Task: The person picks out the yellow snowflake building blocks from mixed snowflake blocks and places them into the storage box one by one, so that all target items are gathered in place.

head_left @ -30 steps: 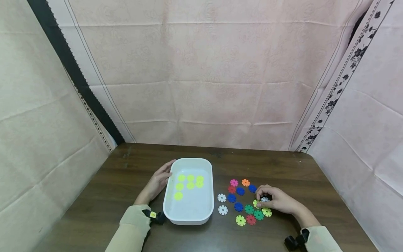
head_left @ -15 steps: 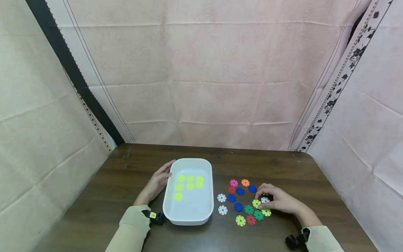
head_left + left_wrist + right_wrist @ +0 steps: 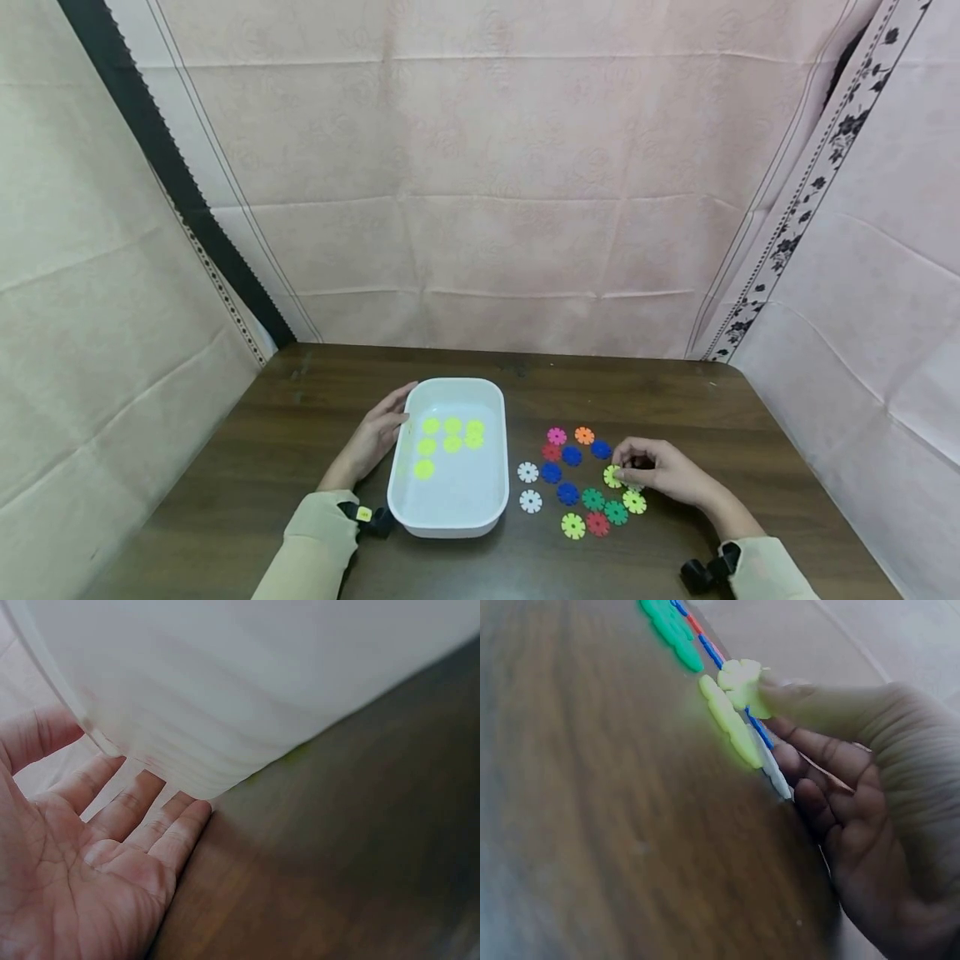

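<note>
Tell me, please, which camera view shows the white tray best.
The head view, which shows nearly the whole white tray from above. The left wrist view catches only part of its outside, close up; the right wrist view shows none of it.

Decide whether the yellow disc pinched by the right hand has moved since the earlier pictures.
Yes: the yellow disc has shifted slightly up the head view, away from the lower green disc.

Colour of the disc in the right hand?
The disc in the right hand is yellow-green; best seen in the right wrist view.
</note>
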A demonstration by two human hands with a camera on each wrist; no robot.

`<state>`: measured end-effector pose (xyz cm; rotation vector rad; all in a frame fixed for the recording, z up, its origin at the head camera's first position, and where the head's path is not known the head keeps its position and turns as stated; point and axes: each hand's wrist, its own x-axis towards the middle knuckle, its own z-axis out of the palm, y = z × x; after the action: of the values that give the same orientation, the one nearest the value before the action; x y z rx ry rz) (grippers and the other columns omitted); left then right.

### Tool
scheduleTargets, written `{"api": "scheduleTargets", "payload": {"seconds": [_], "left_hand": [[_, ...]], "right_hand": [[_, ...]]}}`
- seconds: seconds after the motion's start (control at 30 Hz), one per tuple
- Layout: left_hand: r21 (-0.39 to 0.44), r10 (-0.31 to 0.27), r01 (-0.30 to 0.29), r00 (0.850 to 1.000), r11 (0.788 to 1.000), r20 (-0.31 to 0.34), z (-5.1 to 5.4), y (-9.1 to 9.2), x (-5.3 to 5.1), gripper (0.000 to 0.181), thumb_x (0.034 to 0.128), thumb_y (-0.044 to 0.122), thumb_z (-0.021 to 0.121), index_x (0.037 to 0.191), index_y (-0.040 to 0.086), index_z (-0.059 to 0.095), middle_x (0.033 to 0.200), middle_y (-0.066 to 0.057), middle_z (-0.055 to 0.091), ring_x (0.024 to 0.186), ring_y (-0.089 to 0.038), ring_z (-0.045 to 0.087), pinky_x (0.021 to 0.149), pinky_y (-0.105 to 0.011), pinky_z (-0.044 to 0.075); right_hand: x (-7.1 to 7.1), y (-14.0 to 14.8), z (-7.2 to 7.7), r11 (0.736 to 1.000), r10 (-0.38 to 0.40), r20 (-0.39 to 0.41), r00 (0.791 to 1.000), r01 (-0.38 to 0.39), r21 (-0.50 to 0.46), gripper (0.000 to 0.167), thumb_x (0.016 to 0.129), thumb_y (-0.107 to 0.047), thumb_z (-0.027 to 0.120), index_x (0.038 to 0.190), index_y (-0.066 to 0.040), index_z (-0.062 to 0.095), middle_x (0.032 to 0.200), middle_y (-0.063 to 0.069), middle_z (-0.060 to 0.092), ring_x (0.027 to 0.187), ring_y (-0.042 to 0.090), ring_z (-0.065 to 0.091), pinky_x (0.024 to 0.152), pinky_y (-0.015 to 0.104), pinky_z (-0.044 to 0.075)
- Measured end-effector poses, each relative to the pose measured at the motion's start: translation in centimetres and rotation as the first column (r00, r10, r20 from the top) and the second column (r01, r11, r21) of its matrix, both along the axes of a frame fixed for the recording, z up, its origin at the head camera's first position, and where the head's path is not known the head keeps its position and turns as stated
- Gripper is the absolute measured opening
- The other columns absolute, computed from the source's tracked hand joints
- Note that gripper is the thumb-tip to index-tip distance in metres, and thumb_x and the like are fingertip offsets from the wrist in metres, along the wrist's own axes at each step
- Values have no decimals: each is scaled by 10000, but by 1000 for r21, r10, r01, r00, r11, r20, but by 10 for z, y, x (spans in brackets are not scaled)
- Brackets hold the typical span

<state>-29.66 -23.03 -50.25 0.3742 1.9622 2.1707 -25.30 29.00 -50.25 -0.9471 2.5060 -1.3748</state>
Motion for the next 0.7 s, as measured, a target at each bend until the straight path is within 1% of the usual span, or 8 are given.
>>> {"api": "scheduleTargets", "payload": {"seconds": [0.07, 0.17, 0.27, 0.3, 0.47, 0.7], "left_hand": [[-2, -1, 1, 1000, 1000, -8, 1, 0, 0, 528, 1028, 129, 456, 1549, 173, 383, 1587, -98, 360, 1404, -323, 420, 1136, -426, 355], [-3, -8, 8, 1000, 1000, -16, 1, 2, -1, 540, 1022, 134, 466, 1553, 162, 374, 1591, -110, 352, 1408, -324, 414, 1129, -403, 366], [-2, -4, 4, 1000, 1000, -8, 1, 2, -1, 545, 1015, 141, 480, 1550, 171, 383, 1587, -102, 362, 1408, -319, 413, 1133, -408, 363], [3, 0, 0, 1000, 1000, 1, 1, 2, -1, 540, 1012, 144, 486, 1543, 182, 395, 1582, -89, 370, 1408, -313, 413, 1136, -416, 356], [11, 5, -5, 1000, 1000, 10, 1, 1, -1, 545, 1010, 141, 487, 1545, 176, 390, 1585, -97, 366, 1411, -327, 409, 1141, -438, 348], [7, 4, -5, 1000, 1000, 9, 1, 0, 0, 536, 1014, 147, 479, 1543, 184, 394, 1585, -98, 365, 1408, -320, 415, 1110, -378, 391]], "right_hand": [[0, -1, 3, 1000, -14, 6, 1000, 14, -11, 74, 960, -172, 688, 1023, -140, 669, 949, 37, 688, 832, 154, 635, 688, 303, 542], [0, -3, 9, 999, -28, -17, 999, 28, -15, 67, 960, -169, 687, 1019, -144, 666, 959, 26, 695, 858, 163, 656, 715, 301, 553], [-1, -8, 15, 1000, -29, -41, 999, 29, -7, 72, 960, -184, 691, 1022, -157, 666, 971, 15, 695, 886, 168, 664, 750, 300, 559], [-1, -10, 17, 1000, -26, -45, 999, 26, -3, 74, 960, -192, 691, 1024, -163, 667, 974, 9, 694, 890, 169, 664, 754, 300, 561], [-5, -26, 28, 1000, 0, -57, 998, 1, 20, 93, 957, -233, 697, 1034, -187, 671, 964, -14, 695, 881, 176, 662, 767, 307, 562], [-12, -58, 51, 998, 58, -91, 994, -55, 36, 86, 954, -236, 703, 1032, -210, 679, 941, -22, 702, 854, 167, 653, 765, 326, 565]]}}
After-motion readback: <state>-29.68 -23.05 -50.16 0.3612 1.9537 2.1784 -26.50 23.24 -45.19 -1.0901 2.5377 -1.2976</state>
